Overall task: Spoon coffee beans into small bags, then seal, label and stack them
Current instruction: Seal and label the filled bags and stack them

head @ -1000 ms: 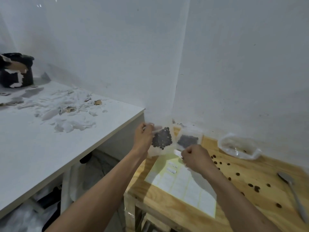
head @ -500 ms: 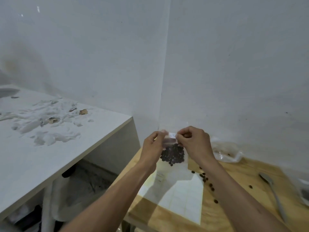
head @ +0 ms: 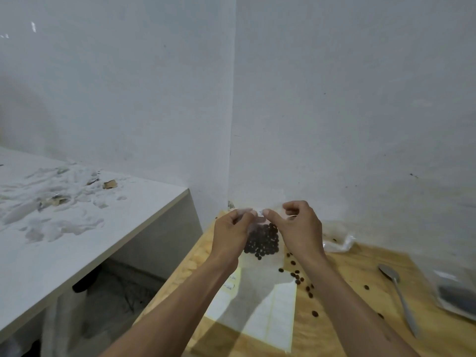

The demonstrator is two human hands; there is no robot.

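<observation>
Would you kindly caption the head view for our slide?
Both hands, left and right, pinch a clear bag of coffee beans above the label sheet.

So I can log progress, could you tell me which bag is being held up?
The small clear bag of coffee beans, pinched at its top by both hands; the other bags lie on the wooden table.

The light is dim, flat and cool, leaving the white walls [head: 334, 99] grey. Soft shadows of the forearms fall across the label sheet [head: 273, 313] and the wooden worktop [head: 347, 292], so the light comes from above and behind. No glare shows. The picture is soft overall; the right edge smears, blurring the bag [head: 456, 292] there. Wide-angle distortion bends the white worktop [head: 77, 240] edge and the wall corner.
</observation>
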